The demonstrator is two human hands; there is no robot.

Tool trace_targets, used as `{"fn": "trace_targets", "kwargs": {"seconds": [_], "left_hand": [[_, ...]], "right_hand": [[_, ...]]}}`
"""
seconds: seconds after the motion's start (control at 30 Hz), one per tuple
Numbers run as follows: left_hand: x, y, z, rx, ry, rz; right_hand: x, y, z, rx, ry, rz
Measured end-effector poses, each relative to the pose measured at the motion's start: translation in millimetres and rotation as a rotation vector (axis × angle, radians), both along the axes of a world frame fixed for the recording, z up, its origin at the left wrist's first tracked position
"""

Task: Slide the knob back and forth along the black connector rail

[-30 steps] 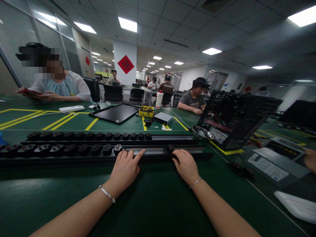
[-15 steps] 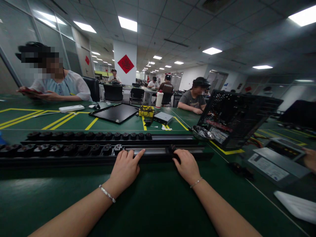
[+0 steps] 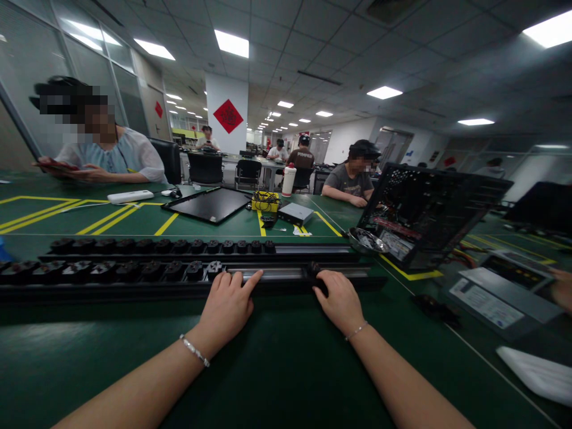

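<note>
Two long black power tracks lie across the table, one behind the other. My left hand rests on the front track, index finger stretched out along its metallic channel and the other fingers beside the last socket of a row. Farther right, my right hand has its curled fingers on a single black socket module, which sits on the same track apart from the row. The fingertips partly hide that module. The rear track carries a similar row of black sockets, ending near its middle.
At right stand an open computer case, a metal bowl of small parts and a power supply, with another person's hand by it. Behind the tracks lie a black panel, yellow box and grey box. Co-workers sit across the table.
</note>
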State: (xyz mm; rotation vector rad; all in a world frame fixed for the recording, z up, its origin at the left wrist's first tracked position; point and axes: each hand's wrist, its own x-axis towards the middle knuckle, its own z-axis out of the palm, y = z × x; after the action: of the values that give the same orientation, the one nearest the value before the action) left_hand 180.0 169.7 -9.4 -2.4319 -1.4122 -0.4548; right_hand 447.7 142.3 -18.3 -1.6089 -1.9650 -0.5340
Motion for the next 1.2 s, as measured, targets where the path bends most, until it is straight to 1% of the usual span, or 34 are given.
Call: {"fn": "trace_targets", "kwargs": {"seconds": [0.47,0.67,1.2], "left_hand": [[1.2,0.1,0.7,-0.006,0.017,0.017],[0.6,0.2,0.2,-0.019,-0.002,0.004],[0.6,-0.1,1.0,-0.034,-0.01,0.004]], "right_hand": [[2.9,0.2,3.1,0.006,0.02,-0.026],[1.8,-1.4,6.0,0.009,0.02,-0.025],[5.9,-0.5,2.0,0.001,0.01,-0.03]]}}
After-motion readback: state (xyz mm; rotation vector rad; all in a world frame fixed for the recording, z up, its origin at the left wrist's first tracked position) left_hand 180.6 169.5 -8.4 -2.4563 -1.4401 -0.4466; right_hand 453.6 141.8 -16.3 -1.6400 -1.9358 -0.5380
